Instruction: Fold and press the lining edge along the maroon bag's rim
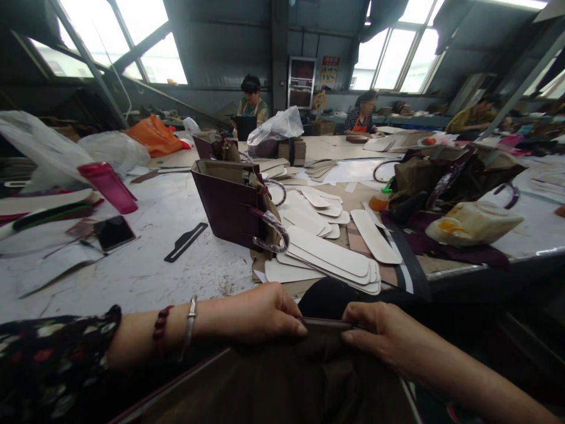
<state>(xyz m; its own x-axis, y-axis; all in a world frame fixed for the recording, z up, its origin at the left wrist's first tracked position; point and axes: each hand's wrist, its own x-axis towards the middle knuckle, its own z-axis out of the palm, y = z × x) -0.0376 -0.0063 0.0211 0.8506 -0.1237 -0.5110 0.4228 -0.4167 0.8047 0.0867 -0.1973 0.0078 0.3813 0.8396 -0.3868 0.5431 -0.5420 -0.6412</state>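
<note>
Close to my body, below the table's front edge, is a bag [318, 377] with a dark brown lining and a thin maroon rim. My left hand [269, 315] pinches the rim from the left. A short way along the same rim, my right hand [375, 327] pinches it between thumb and fingers. Just beyond my hands lies a stack of cream-white panels [326, 259] with rounded ends. Behind it stands a maroon handbag [233, 206], its curved handle [273, 235] wrapped in clear plastic. The lower part of the bag I hold falls outside the view.
On the left lie a black plastic hanger piece [186, 241], a pink bottle [110, 187], a phone [115, 233] and plastic bags [44, 147]. To the right are another brown-lined bag [441, 176], an orange glue bottle [379, 201] and a whitish container [474, 224]. Several people sit beyond.
</note>
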